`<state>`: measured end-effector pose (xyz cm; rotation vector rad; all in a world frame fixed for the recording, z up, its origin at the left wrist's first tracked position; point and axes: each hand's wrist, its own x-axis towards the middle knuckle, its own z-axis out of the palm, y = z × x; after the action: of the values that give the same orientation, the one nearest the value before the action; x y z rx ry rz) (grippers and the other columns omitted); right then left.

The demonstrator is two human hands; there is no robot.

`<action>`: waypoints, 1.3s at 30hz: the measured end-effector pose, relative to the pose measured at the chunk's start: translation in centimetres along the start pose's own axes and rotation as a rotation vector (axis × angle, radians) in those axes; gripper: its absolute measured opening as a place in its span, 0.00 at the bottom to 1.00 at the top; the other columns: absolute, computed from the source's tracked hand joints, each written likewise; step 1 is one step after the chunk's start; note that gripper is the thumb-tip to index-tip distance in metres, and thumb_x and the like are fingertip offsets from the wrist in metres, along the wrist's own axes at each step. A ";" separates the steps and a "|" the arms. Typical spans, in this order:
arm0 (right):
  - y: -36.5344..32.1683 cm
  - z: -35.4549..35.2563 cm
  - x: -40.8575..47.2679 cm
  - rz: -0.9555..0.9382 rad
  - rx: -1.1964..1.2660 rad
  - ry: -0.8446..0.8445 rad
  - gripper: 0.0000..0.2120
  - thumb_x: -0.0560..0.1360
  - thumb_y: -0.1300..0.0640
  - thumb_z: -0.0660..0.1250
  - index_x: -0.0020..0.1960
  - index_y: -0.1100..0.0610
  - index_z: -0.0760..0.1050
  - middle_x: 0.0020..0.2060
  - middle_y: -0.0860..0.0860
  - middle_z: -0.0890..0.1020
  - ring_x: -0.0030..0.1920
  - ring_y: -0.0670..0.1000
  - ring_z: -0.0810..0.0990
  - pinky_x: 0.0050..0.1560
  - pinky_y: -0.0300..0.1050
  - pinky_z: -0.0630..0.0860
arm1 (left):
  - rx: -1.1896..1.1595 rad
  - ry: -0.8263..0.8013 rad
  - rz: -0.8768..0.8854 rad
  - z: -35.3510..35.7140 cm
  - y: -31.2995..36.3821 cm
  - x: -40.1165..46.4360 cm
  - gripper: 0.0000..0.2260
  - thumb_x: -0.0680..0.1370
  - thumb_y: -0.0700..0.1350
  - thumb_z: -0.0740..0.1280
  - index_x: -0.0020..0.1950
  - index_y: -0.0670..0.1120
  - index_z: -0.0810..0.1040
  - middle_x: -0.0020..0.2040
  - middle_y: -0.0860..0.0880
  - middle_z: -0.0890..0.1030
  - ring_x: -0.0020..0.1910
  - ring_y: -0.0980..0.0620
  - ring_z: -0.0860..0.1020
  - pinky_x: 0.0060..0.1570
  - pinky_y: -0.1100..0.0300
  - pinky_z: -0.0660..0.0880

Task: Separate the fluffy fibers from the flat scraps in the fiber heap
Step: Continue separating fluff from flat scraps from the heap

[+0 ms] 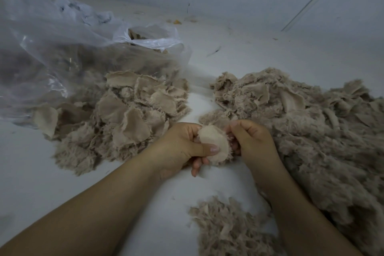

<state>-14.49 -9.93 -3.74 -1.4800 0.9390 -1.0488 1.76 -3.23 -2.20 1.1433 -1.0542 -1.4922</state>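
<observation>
While a clear plastic bag [52,48] slumps far left, a pile of flat scraps [124,114] lies beside it. At centre, the left hand [178,147] pinches a pale, flat beige scrap [214,145], long axis near-to-far; the right hand [251,141] plucks its fuzzy edge. The fiber heap [311,131] spreads right, plucked fluff [228,228] nearer.

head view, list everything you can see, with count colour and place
fabric scrap: one, pale beige, held between both hands at centre
scrap pile: one, beige, left of the hands
fiber heap: one, grey-beige, large, on the right
small fluffy pile: one, grey-beige, bottom centre
plastic bag: one, clear, upper left, holding beige scraps
floor: white, under everything
left hand: pinches the scrap, thumb on top
right hand: grips the scrap's right edge
</observation>
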 end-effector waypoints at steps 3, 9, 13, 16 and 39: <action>-0.6 0.1 -0.3 -0.055 0.023 -0.121 0.14 0.77 0.51 0.67 0.35 0.56 0.81 0.28 0.50 0.80 0.30 0.45 0.76 0.31 0.39 0.73 | 0.063 -0.025 -0.012 0.0 0.1 0.1 0.08 0.71 0.35 0.73 0.46 0.33 0.78 0.30 0.40 0.77 0.20 0.52 0.70 0.20 0.62 0.71; -0.5 0.0 -0.4 -0.037 0.004 -0.077 0.14 0.79 0.62 0.66 0.34 0.62 0.78 0.24 0.48 0.76 0.25 0.43 0.71 0.27 0.36 0.70 | 0.010 0.029 -0.030 -0.4 0.6 0.1 0.02 0.76 0.34 0.68 0.44 0.36 0.78 0.26 0.43 0.76 0.18 0.54 0.69 0.18 0.64 0.68; -0.6 0.0 -0.3 0.003 -0.002 -0.026 0.16 0.80 0.60 0.64 0.35 0.59 0.80 0.24 0.47 0.76 0.24 0.42 0.70 0.26 0.33 0.68 | 0.440 0.157 -0.029 -2.9 2.2 -0.4 0.06 0.78 0.38 0.69 0.42 0.38 0.77 0.25 0.47 0.74 0.19 0.53 0.69 0.18 0.64 0.65; -0.6 0.1 -0.4 0.023 -0.042 0.020 0.16 0.80 0.58 0.64 0.35 0.55 0.80 0.25 0.46 0.77 0.25 0.43 0.70 0.26 0.35 0.68 | 0.947 0.254 -0.026 -4.3 2.7 -0.6 0.10 0.72 0.37 0.72 0.33 0.39 0.75 0.25 0.48 0.74 0.23 0.53 0.73 0.26 0.56 0.72; -0.6 0.4 0.1 0.191 -0.125 0.063 0.11 0.82 0.63 0.59 0.54 0.57 0.80 0.47 0.49 0.85 0.41 0.54 0.83 0.36 0.43 0.80 | 0.942 0.091 0.546 1.7 -1.1 -0.1 0.05 0.78 0.37 0.65 0.42 0.41 0.76 0.37 0.55 0.73 0.37 0.60 0.71 0.38 0.66 0.69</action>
<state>-14.09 -9.77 -3.17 -1.4327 1.1850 -0.9153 -0.11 -2.78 -2.89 1.3471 -1.9022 -0.4745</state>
